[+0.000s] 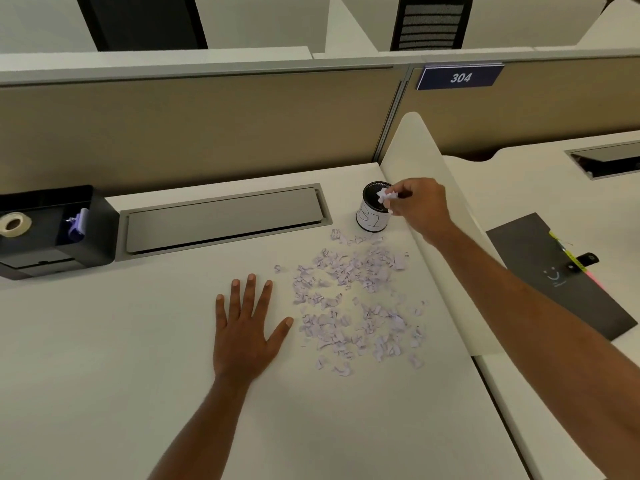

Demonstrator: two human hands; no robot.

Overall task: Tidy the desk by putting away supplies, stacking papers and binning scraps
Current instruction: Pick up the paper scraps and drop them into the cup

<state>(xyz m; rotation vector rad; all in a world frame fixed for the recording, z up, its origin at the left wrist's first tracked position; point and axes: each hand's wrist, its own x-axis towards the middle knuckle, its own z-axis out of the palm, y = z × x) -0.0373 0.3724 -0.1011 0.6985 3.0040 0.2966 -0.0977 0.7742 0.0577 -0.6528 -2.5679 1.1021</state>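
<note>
R grip (420, 206) pinches a wad of paper scraps (387, 197) right over the mouth of the small bin (371, 216), back-right of tabletop (104, 341). L grip (244, 327) lies flat on tabletop, fingers spread, holding nothing, just left of the loose scrap pile (356, 299) in front of the bin.

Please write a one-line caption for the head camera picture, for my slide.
Right hand holds crumpled white paper scraps over a small black cylindrical bin; left hand rests flat on the white desk.

Bright, even overhead light; soft shadows under both forearms; wide-angle bending toward 3 and 9 o'clock edges; slightly soft focus.
</note>
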